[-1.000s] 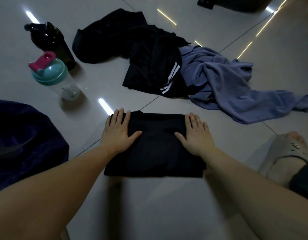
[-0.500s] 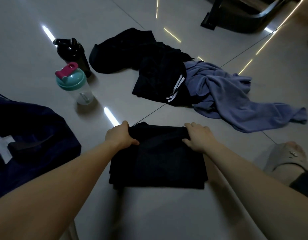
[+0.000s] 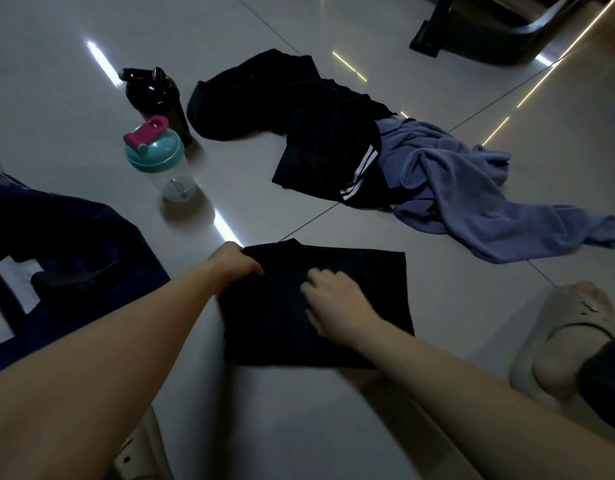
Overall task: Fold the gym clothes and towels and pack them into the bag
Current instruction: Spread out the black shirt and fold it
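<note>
Tiles (image 3: 455, 299), glossy, beneath folded garment (image 3: 368, 271)

Floor (image 3: 299, 427) bears bag (image 3: 74, 237), shaker (image 3: 160, 161), bottle (image 3: 157, 95), clothes heap (image 3: 299, 116), towel (image 3: 472, 195), folded garment (image 3: 368, 271).

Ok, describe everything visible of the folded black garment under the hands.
The folded black garment is soft-looking cloth folded into a rough rectangle, lying flat on the pale tiled floor. A layer sticks out at its far left corner, where the left hand grips the edge. The right hand rests on its middle, blurred.
</note>
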Action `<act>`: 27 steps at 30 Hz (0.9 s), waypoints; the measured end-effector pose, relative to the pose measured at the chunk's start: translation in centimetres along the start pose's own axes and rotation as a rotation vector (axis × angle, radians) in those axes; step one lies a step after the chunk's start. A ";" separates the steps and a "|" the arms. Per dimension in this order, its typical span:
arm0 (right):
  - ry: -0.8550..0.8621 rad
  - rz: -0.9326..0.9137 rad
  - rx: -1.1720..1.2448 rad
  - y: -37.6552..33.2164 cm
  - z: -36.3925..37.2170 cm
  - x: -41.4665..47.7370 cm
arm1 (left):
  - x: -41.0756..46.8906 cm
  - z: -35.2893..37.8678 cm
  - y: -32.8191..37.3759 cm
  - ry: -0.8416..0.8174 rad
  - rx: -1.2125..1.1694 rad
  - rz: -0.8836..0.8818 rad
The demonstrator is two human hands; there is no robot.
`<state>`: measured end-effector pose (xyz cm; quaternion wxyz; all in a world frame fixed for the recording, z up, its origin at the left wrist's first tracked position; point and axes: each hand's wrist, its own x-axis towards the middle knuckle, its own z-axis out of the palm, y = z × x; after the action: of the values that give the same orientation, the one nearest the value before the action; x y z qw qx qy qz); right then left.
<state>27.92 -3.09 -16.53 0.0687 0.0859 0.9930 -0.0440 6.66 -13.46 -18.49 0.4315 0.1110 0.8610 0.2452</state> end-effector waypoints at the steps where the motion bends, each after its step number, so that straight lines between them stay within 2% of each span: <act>1: -0.057 -0.057 0.007 -1.2 0.1 -0.5 | -0.4 0.1 -0.4 -0.005 -0.038 -0.028; 5: -0.227 -0.114 0.031 -4.3 0.9 -2.9 | -1.5 0.6 -2.3 -0.035 -0.258 -0.171; 10: -0.385 -0.065 0.075 -6.8 2.4 -5.7 | -3.4 1.2 -3.3 -0.188 -0.446 -0.328; 13: -0.324 -0.009 0.100 -8.4 2.8 -6.5 | -4.9 1.2 -3.8 -0.243 -0.460 -0.387; 16: -0.257 0.071 0.143 -9.8 3.0 -6.6 | -6.4 1.0 -4.0 -0.319 -0.404 -0.357; 20: -0.201 0.187 0.222 -11.1 2.3 -6.0 | -6.9 0.6 -3.2 -0.348 -0.576 -0.355; 27: -0.046 0.639 0.649 -10.7 -0.5 -4.2 | -7.2 1.5 0.6 -0.432 -0.781 -0.333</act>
<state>30.07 -14.20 -14.63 0.0705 0.4042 0.8496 -0.3313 12.16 -15.35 -14.01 0.6433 -0.1507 0.6012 0.4495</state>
